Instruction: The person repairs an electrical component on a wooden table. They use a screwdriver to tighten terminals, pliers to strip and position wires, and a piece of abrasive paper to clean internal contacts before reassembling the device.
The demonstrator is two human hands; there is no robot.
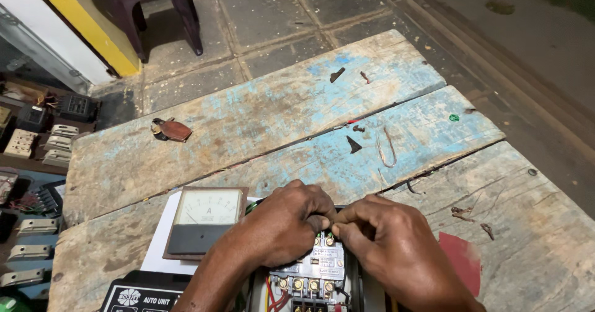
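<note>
Two hands were in view, both the person's own. The left hand and right hand met fingertip to fingertip over the top edge of one contactor block, a grey-white unit w/ brass screw terminals. Counted approx. three terminals along the upper row near the fingers and four on the lower row; can't vouch for more, hands covered the rest. The left fingers were curled tight and pinched narrow at the terminal row; the right thumb and forefinger were pinched narrow as well. What sat between the tips was too small to tell, poss. a wire end or a screw.

The block sat at the bottom centre of frame, inside a dark box, on the near plank of the wooden bench. Its long axis ran away from the person, top end pointing toward the far edge of the bench. Red wires ran beside its lower left.

One square analog meter lay just left of the left hand, face up, on a white sheet. One black panel lay at the bottom left. One brown key fob lay well apart on the far plank. One bent wire loop lay beyond the hands, and one red patch sat right of the right hand.
</note>
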